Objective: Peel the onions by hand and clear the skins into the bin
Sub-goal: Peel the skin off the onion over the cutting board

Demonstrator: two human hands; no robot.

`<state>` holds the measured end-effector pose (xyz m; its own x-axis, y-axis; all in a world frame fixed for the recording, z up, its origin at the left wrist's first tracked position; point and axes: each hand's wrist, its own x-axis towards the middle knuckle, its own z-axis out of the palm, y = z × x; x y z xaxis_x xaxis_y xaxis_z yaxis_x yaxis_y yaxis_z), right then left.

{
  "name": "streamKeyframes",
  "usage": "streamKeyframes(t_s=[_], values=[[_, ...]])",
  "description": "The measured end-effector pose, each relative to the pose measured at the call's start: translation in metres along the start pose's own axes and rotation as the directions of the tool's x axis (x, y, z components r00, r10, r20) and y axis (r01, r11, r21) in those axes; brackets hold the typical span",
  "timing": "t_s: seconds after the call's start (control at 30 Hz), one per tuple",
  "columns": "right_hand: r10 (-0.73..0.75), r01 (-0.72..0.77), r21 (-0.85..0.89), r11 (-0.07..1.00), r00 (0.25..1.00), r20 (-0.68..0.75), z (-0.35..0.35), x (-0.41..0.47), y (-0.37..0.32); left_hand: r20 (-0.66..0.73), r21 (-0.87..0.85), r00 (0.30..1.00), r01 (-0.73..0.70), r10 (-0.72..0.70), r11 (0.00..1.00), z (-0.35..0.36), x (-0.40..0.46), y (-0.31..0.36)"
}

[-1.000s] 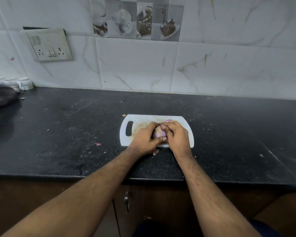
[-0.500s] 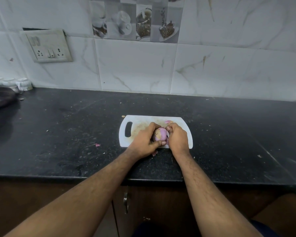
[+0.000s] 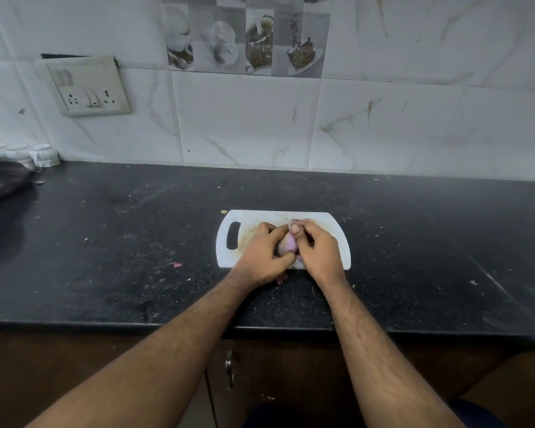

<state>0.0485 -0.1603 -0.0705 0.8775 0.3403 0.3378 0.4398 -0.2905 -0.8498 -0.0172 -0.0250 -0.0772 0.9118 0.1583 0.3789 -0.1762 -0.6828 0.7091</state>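
1. A person's two bare hands meet over a white plastic cutting board [image 3: 337,239] that lies on a black speckled kitchen counter [image 3: 136,257], its handle slot to the left.
2. The left hand [image 3: 260,253] cups a small purple onion [image 3: 287,244] from the left, fingers curled round its far side and the thumb pressed against its near side.
3. The right hand [image 3: 317,251] closes in from the right; its thumb and forefinger are pinched together at the top of the onion, on what appears to be a strip of pale skin, though the strip is too small to make out with certainty. The other fingers of that hand are curled inward.
4. The onion is held just above the middle of the board, between the two hands, its shiny purple flesh showing in the gap between them.
5. Small pink skin scraps lie on the counter: one [image 3: 177,264] well to the left of the board, another [image 3: 281,279] just below the board's near edge, by the left wrist.
6. Brownish residue marks the board's surface near the handle slot.
7. On the marble-patterned wall tiles behind, a switch-and-socket plate [image 3: 87,86] hangs at upper left; white cups [image 3: 45,155] stand at the counter's far left corner beside a dark bag [image 3: 0,183].
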Motion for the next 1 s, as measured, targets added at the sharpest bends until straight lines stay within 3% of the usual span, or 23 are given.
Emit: streamKeyframes(t_s=[0.17, 0.27, 0.37, 0.53, 0.63, 0.73, 0.83, 1.0], values=[[0.017, -0.017, 0.012, 1.000, 1.000, -0.012, -0.003, -0.001, -0.001, 0.007, 0.088, 1.000, 0.025, -0.025, 0.996, 0.001, 0.003, -0.004], [0.049, -0.045, 0.028, 0.999, 0.987, -0.156, -0.003, 0.001, 0.004, -0.020, 0.061, 0.999, 0.035, -0.034, 0.998, 0.001, 0.003, -0.003], [0.055, -0.089, -0.123, 0.988, 0.965, -0.256, -0.006, 0.003, 0.008, -0.051, 0.049, 0.998, 0.043, -0.040, 0.998, 0.000, 0.003, -0.005], [-0.053, 0.009, -0.236, 0.972, 0.982, -0.184, 0.002, 0.004, 0.004, -0.082, 0.010, 0.995, 0.054, -0.053, 0.999, 0.000, 0.002, -0.005], [-0.146, 0.125, -0.305, 0.944, 0.988, -0.049, 0.004, -0.003, 0.000, -0.040, -0.012, 0.996, 0.073, -0.074, 0.997, 0.001, 0.002, -0.006], [-0.093, 0.107, -0.252, 0.962, 0.993, 0.068, 0.004, -0.002, -0.001, -0.023, -0.056, 0.995, 0.099, -0.100, 0.994, 0.001, 0.002, -0.008], [-0.050, 0.060, -0.176, 0.983, 0.997, 0.060, 0.002, -0.003, -0.004, -0.062, 0.012, 0.997, 0.048, -0.047, 0.999, -0.002, 0.002, -0.008], [0.006, 0.002, -0.224, 0.975, 0.999, 0.035, 0.008, -0.001, -0.008, -0.062, 0.039, 0.998, 0.028, -0.026, 0.999, -0.001, 0.002, -0.004]])
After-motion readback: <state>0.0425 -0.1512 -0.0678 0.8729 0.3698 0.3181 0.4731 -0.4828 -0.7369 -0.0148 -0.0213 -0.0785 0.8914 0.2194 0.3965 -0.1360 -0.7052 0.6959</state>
